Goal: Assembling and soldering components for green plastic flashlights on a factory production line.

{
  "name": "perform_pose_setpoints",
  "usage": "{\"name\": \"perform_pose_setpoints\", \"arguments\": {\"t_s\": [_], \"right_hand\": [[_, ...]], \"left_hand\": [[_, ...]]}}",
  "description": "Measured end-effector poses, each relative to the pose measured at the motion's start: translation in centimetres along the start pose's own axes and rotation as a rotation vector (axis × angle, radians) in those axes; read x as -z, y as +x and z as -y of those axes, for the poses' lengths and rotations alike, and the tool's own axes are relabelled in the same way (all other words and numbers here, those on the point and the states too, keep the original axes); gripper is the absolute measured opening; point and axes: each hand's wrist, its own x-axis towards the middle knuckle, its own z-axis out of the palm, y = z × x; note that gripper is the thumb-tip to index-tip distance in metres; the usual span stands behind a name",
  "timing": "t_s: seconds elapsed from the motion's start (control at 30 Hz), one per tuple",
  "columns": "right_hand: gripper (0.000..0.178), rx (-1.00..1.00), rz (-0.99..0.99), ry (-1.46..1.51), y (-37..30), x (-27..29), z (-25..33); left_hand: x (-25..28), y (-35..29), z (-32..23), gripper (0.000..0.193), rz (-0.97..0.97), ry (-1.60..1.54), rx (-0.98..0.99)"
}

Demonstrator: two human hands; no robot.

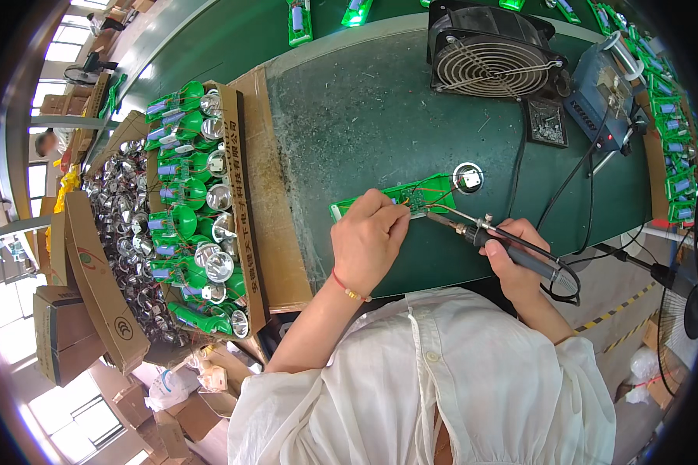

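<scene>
The green housing (pixel 440 185) lay on the worktop (pixel 349 132) at the left hand's (pixel 367 235) 1 o'clock; what that grip pinched, I couldn't tell; the right hand's (pixel 517 256) wrapped the soldering iron (pixel 532 266); a slip toward 10 o'clock could scorch fingers.

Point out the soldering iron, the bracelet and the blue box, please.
Soldering iron (pixel 531 262), head view: on the grey handle.
Bracelet (pixel 352 294), head view: on its beads.
Blue box (pixel 595 121), head view: on its front.

Your left hand (pixel 369 236) hid part of the green case (pixel 440 185) under its fingers. Bits on the board (pixel 417 199), just right of those fingertips, were too tiny to name. The soldering iron (pixel 529 263) hid some of your right hand's (pixel 521 280) fingers.
</scene>
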Motion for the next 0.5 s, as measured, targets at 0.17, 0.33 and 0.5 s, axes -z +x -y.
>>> {"name": "perform_pose_setpoints", "arguments": {"t_s": [0.17, 0.33, 0.5], "right_hand": [[0.015, -0.006, 0.017, -0.021, 0.1, 0.0, -0.2], [0.014, 0.027, 0.014, 0.007, -0.1, 0.0, -0.2], [0.018, 0.061, -0.025, 0.037, 0.0, 0.4, 0.8]], "left_hand": [[-0.2, 0.0, 0.0, 0.004, -0.016, 0.005, -0.017], [-0.2, 0.1, 0.0, 0.006, -0.037, -0.003, -0.023], [-0.1, 0.0, 0.0, 0.004, -0.013, -0.007, -0.003]]}}
